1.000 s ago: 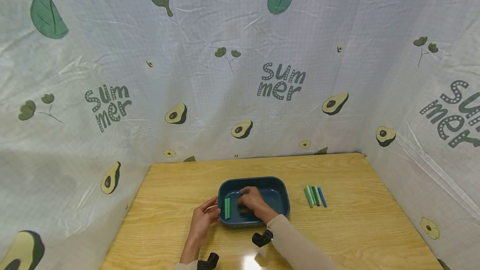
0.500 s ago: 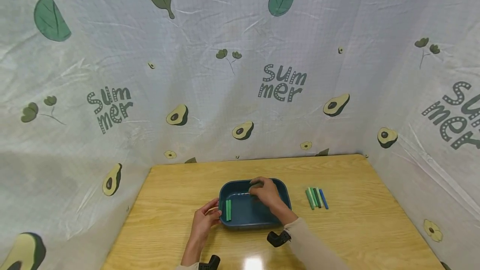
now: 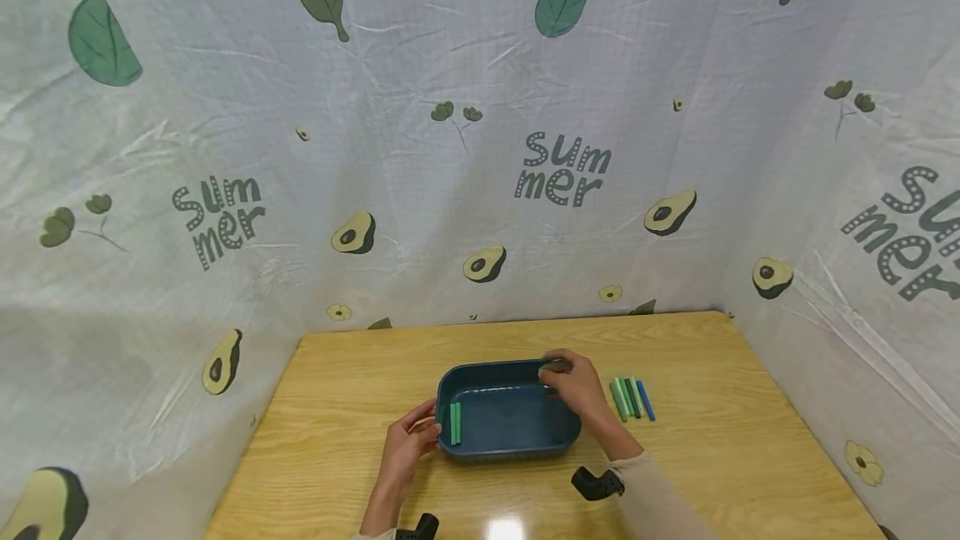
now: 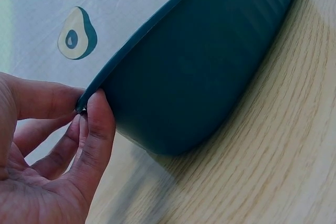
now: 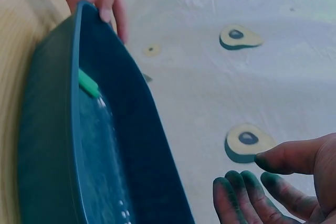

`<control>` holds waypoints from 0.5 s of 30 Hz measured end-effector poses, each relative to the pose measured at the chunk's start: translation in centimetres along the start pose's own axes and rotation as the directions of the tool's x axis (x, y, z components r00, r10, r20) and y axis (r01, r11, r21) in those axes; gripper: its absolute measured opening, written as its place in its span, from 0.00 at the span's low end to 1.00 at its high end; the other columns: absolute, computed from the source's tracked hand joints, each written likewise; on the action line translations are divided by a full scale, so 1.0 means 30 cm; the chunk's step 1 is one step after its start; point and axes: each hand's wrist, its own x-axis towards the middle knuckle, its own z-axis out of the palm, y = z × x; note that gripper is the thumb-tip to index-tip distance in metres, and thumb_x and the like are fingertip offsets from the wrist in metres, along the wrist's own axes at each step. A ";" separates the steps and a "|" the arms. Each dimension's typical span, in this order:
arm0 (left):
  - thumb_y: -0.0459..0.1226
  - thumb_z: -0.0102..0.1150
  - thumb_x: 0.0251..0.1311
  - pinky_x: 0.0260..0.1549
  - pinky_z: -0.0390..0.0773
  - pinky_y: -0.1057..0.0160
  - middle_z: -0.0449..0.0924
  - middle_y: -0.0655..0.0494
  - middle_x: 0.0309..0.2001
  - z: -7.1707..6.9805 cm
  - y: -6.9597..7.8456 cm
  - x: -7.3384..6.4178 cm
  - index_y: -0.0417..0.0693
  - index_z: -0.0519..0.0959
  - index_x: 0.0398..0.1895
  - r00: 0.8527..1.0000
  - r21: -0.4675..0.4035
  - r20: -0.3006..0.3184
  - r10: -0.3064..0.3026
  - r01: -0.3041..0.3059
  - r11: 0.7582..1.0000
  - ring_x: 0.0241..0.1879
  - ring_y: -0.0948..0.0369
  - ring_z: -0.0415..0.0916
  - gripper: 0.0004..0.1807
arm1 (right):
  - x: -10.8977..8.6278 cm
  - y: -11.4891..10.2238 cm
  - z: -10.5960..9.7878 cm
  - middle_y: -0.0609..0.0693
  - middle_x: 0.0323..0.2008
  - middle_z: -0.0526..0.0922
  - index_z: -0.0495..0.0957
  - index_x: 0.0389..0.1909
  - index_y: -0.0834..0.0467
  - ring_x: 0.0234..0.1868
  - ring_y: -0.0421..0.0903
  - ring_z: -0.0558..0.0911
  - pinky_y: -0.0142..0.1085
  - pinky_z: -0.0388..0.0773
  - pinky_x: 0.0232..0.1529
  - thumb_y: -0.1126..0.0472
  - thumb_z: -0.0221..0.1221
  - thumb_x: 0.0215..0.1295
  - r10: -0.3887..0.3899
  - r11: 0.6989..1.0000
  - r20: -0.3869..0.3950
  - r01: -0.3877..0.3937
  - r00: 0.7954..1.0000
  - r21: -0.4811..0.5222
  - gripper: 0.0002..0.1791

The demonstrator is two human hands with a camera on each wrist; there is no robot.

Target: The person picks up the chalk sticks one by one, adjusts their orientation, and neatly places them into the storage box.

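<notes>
A dark blue-green tray [image 3: 513, 422] stands on the wooden table. Two green chalk-like sticks [image 3: 455, 424] lie side by side at its left end; in the right wrist view part of a green stick [image 5: 88, 84] shows inside. My left hand [image 3: 402, 447] pinches the tray's left rim between thumb and fingers, plainly seen in the left wrist view. Over the tray's far right corner is my right hand [image 3: 581, 387], its fingers loosely bent and nothing between them. Dark green smudges coat the fingertips [image 5: 251, 178] of that hand.
To the right of the tray lies a row of several sticks [image 3: 630, 399], in greens with a blue stick [image 3: 646, 401] at its right end. Behind the table [image 3: 360, 357] and along its sides hangs a white sheet [image 3: 420, 182] printed with avocados and leaves.
My right hand has risen from inside the tray and moved right to its far right corner. The left hand keeps its hold on the rim. Tray and sticks stay put.
</notes>
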 end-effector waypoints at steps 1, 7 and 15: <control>0.26 0.56 0.62 0.32 0.81 0.64 0.72 0.34 0.59 0.000 0.000 0.001 0.35 0.70 0.66 1.000 -0.002 0.001 0.000 0.000 1.000 0.40 0.63 0.78 0.27 | -0.002 0.003 -0.012 0.60 0.46 0.83 0.77 0.55 0.62 0.42 0.52 0.85 0.49 0.83 0.43 0.65 0.62 0.64 -0.002 1.000 -0.014 0.002 1.000 -0.002 0.19; 0.26 0.57 0.62 0.32 0.81 0.63 0.72 0.35 0.58 0.002 -0.003 0.003 0.34 0.70 0.66 1.000 0.002 -0.002 0.003 -0.003 1.000 0.41 0.62 0.78 0.27 | -0.009 0.021 -0.079 0.61 0.47 0.82 0.77 0.55 0.62 0.43 0.52 0.85 0.48 0.83 0.44 0.64 0.61 0.64 -0.018 0.999 -0.056 0.016 0.998 -0.033 0.18; 0.26 0.56 0.61 0.32 0.82 0.64 0.72 0.34 0.58 0.001 -0.008 0.008 0.34 0.70 0.66 1.000 -0.003 -0.008 0.006 -0.006 1.000 0.39 0.64 0.78 0.27 | -0.010 0.043 -0.159 0.64 0.48 0.81 0.75 0.56 0.65 0.44 0.54 0.85 0.47 0.83 0.48 0.66 0.59 0.66 -0.008 0.999 -0.074 0.010 0.997 0.031 0.18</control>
